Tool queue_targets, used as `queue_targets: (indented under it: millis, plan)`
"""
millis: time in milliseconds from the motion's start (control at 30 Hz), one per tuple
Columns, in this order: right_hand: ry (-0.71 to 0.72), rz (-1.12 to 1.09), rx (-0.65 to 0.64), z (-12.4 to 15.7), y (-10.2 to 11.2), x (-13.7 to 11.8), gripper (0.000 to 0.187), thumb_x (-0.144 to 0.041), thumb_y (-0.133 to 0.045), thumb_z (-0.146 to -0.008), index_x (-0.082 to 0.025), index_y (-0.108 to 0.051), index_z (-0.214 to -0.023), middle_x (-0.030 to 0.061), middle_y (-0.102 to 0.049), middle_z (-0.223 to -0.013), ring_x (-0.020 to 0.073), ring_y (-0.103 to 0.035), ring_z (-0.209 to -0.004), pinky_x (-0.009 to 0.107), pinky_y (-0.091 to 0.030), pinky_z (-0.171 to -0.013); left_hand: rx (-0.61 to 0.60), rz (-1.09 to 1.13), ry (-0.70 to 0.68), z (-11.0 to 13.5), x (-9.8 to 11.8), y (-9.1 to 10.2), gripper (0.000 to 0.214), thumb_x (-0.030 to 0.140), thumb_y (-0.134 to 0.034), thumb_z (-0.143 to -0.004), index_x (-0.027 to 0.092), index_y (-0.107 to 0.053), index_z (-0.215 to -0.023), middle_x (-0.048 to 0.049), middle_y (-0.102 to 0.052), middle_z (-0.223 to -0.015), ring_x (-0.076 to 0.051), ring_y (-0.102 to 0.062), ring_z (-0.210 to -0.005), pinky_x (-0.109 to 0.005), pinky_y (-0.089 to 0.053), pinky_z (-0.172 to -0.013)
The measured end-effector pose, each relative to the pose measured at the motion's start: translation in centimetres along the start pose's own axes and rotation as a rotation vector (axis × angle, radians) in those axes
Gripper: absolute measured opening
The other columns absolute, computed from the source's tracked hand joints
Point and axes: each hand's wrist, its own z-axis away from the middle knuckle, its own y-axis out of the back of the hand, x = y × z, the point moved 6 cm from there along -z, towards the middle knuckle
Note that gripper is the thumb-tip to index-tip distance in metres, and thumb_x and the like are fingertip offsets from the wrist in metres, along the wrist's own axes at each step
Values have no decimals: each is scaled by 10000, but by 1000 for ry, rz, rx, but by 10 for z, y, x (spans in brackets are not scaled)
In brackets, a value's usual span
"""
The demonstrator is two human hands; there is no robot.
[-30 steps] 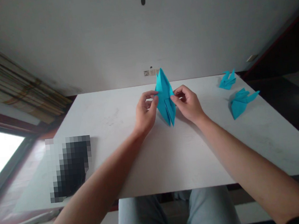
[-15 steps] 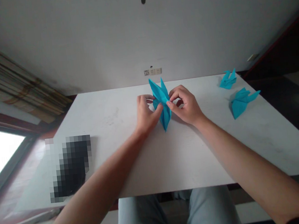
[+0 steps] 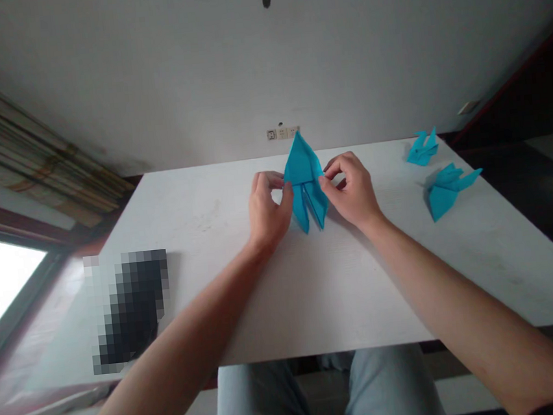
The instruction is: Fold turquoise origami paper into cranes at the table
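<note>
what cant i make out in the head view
Head view:
- Dark object at left: pixelation hides what it is.
- Held blue paper: its near face hides the back.
- Rightmost wall socket: partly behind the paper tip.
- Curtain: cut off by the left edge.
- Legs: cut off by the bottom edge.

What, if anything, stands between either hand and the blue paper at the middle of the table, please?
Nothing visible does: the left hand and right hand already hold the paper at opposite edges. The larger figure and smaller figure stand apart, off to the right.
</note>
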Motion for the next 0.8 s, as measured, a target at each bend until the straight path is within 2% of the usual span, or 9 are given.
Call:
queue_targets:
  millis: [167,300,467,533,667,800]
  plan:
    - [-50,15,58,0,2,6,164,-369,-743,-1001,-306,-603,-941,41,-701,-969,245,-685,-882,366,-547,-667,16,79,71,1,2,1,240,433,-757,-1109,269,-597,-1040,-77,-792,-1148,-224,-767,-1071,-385,-643,-957]
    - [-91,-12,69,2,1,11,202,-451,-740,-1036,-315,-591,-1029,28,-734,-1015,236,-730,-895,354,-562,-679,15,110,95,1,5,2,325,560,-735,-1132,270,-600,-1070,-83,-801,-1179,-230,-775,-1087,-401,-661,-978]
    - [-120,-54,-18,8,-10,15,408,-465,-891,-919,-327,-596,-1165,34,-781,-1136,258,-757,-925,392,-624,-760,14,108,61,3,14,-1,310,565,-702,-1155,274,-608,-1104,-82,-803,-1180,-240,-784,-1124,-429,-647,-1035]
    - [-123,-73,-56,10,-14,17,441,-449,-922,-891,-326,-611,-1179,38,-795,-1099,275,-757,-930,426,-650,-814,9,98,34,4,18,-3,281,541,-685,-1165,273,-615,-1120,-92,-804,-1203,-247,-785,-1144,-438,-631,-1040]
    - [-146,-61,-34,10,-12,23,318,-435,-893,-916,-317,-649,-1083,20,-769,-933,280,-729,-867,450,-647,-809,-13,53,-63,6,27,-3,261,524,-649,-1180,272,-614,-1121,-99,-813,-1245,-250,-792,-1214,-452,-611,-1082]
    - [-161,-66,14,8,-5,28,151,-418,-803,-1000,-308,-707,-1037,4,-764,-923,249,-693,-819,412,-601,-753,-34,39,-121,6,34,-1,251,510,-641,-1187,272,-612,-1113,-100,-820,-1279,-271,-799,-1283,-494,-581,-1160]
